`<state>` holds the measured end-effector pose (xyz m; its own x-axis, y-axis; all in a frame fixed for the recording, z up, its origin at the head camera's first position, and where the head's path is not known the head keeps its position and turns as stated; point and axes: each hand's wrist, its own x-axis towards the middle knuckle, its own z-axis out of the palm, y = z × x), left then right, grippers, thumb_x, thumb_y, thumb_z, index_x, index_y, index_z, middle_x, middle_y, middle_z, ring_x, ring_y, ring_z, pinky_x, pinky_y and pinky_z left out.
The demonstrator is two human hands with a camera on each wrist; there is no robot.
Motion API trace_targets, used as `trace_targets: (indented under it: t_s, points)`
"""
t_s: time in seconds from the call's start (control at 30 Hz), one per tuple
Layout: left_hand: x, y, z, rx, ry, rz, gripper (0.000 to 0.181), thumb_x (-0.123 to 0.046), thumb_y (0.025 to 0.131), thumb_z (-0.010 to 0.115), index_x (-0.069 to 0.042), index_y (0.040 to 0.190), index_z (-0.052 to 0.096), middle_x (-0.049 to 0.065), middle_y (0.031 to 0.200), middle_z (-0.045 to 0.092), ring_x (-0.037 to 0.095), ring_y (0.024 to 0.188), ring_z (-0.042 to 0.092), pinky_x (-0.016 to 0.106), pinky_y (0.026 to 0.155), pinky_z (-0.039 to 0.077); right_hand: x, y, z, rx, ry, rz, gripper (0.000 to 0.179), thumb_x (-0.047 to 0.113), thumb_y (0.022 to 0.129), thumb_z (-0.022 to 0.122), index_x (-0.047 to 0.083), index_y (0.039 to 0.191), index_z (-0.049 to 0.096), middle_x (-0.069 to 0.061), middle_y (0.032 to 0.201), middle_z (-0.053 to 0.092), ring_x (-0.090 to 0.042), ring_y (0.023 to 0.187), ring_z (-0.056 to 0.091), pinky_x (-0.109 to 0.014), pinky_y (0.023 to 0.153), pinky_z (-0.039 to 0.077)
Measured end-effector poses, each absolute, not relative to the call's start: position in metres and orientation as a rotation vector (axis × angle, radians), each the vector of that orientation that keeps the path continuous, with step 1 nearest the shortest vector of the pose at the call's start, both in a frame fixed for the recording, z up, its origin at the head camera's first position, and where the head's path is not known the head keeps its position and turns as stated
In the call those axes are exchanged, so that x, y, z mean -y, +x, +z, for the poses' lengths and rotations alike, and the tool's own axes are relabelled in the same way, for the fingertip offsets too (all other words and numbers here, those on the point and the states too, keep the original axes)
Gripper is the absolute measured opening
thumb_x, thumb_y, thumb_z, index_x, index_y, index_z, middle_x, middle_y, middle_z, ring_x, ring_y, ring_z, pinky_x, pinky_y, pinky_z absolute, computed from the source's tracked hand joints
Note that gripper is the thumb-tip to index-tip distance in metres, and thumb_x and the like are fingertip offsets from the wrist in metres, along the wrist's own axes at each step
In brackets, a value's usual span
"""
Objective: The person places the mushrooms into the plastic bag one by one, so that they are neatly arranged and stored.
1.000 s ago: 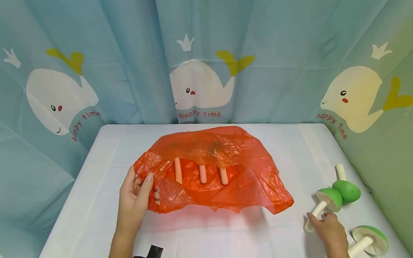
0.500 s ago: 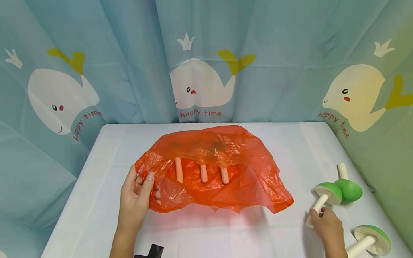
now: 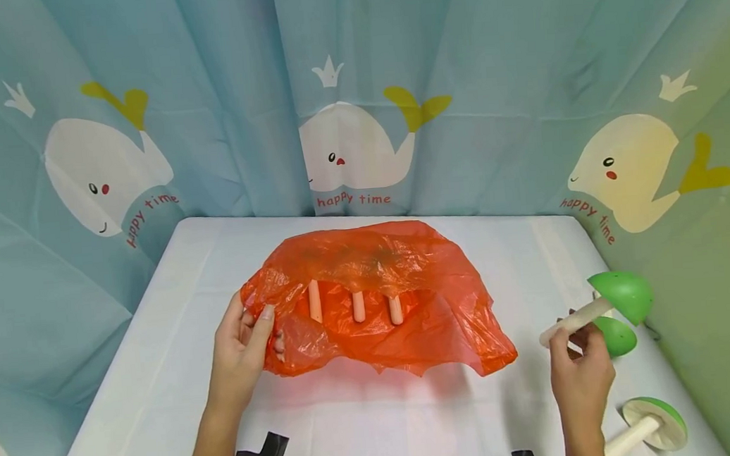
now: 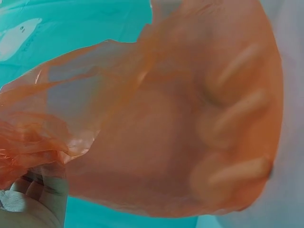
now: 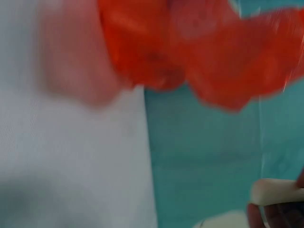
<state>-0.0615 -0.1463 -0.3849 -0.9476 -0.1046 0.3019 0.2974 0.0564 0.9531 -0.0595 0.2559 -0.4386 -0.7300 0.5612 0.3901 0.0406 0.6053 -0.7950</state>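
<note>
A thin red plastic bag (image 3: 444,272) lies with its mouth toward me, and my left hand (image 3: 239,343) grips its left edge. Three pale mushroom stems (image 3: 358,307) show in the mouth; their caps are dim shapes under the film. Through the bag in the left wrist view, the same mushrooms (image 4: 240,118) appear blurred. My right hand (image 3: 580,361) pinches the white stem of a toy mushroom with a green cap (image 3: 624,297), held above the table. In the right wrist view, the stem end (image 5: 275,191) shows at the lower right corner between the fingers.
Behind the held mushroom, a second green mushroom (image 3: 617,336) lies on the white table (image 3: 379,425), partly hidden. Another mushroom (image 3: 661,423) rests near the right front edge. A blue curtain with whale prints (image 3: 359,143) hangs behind the table, and a greenish curtain hangs at right.
My right hand has picked up one green mushroom by its stem and raised it off the table, away from the mushroom beside it. My left hand stays on the bag, almost unmoved.
</note>
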Motion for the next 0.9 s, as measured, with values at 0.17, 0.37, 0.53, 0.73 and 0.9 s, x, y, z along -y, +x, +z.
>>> trace_targets:
  t_s: [0.17, 0.37, 0.53, 0.73, 0.9]
  points:
    - [0.146, -0.060, -0.385, 2.055, -0.206, -1.955, 0.036, -0.002, 0.096, 0.049, 0.001, 0.130, 0.040, 0.020, 0.088, 0.055, 0.017, 0.060, 0.057, 0.028, 0.059, 0.056, -0.219, -0.061, -0.417, 1.890, -0.084, 1.277, 0.034, -0.012, 0.083, 0.050, -0.012, 0.117, 0.055, -0.002, 0.098, 0.062, -0.008, 0.088, 0.060, -0.013, 0.074, 0.047]
    - [0.145, -0.059, -0.384, 2.041, -0.222, -1.961, 0.035, 0.000, 0.096, 0.049, 0.002, 0.130, 0.041, 0.021, 0.086, 0.055, 0.018, 0.059, 0.057, 0.029, 0.058, 0.056, -0.179, -0.061, -0.401, 1.761, 0.400, 1.367, 0.028, -0.014, 0.077, 0.051, -0.021, 0.104, 0.053, -0.016, 0.091, 0.062, -0.016, 0.086, 0.060, -0.021, 0.078, 0.047]
    - [0.144, -0.060, -0.384, 2.039, -0.225, -1.954, 0.036, 0.000, 0.096, 0.049, 0.003, 0.130, 0.040, 0.021, 0.087, 0.055, 0.018, 0.059, 0.057, 0.029, 0.058, 0.056, -0.153, -0.061, -0.409, 1.870, 0.669, 1.092, 0.023, 0.012, 0.082, 0.054, -0.009, 0.090, 0.059, -0.016, 0.082, 0.060, -0.015, 0.078, 0.056, -0.018, 0.074, 0.047]
    - [0.145, -0.059, -0.383, 2.035, -0.225, -1.955, 0.035, 0.001, 0.096, 0.049, 0.002, 0.130, 0.041, 0.021, 0.086, 0.055, 0.017, 0.059, 0.057, 0.029, 0.058, 0.056, -0.133, -0.063, -0.423, 2.015, 0.847, 1.128, 0.025, 0.004, 0.076, 0.056, -0.001, 0.100, 0.062, -0.011, 0.095, 0.061, -0.021, 0.083, 0.056, -0.021, 0.081, 0.047]
    - [0.145, -0.060, -0.383, 2.026, -0.215, -1.975, 0.036, 0.000, 0.096, 0.049, 0.002, 0.130, 0.041, 0.021, 0.087, 0.055, 0.017, 0.059, 0.057, 0.029, 0.058, 0.056, -0.123, -0.067, -0.432, 2.149, 0.873, 1.132, 0.028, 0.001, 0.078, 0.058, 0.004, 0.106, 0.063, -0.006, 0.100, 0.061, -0.019, 0.084, 0.059, -0.021, 0.082, 0.049]
